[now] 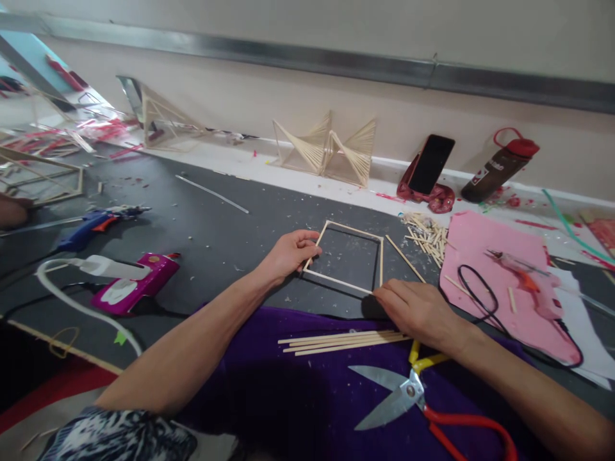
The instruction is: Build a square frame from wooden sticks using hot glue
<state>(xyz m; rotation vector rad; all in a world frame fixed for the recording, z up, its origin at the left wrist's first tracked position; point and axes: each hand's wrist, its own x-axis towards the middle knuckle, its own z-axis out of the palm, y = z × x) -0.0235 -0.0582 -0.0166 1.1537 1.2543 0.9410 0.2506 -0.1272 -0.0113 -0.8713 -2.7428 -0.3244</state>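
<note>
A square frame of thin wooden sticks [380, 259] lies on the dark floor mat in front of me. My left hand [288, 255] pinches its left side, fingers closed on the stick. My right hand [417, 311] rests at the frame's near right corner, fingers curled and pressing the stick ends there. Just below my hands, a few loose long sticks [336, 342] lie on a purple cloth [288, 390].
Scissors with red and yellow handles [413, 397] lie on the purple cloth. A pink sheet [500, 256] holds a glue gun [523, 282]. A pile of short sticks [427, 234], a phone [430, 164], a bottle [500, 166], stick sculptures [327, 150], a pink glue gun [134, 285] and a blue one [91, 224] surround.
</note>
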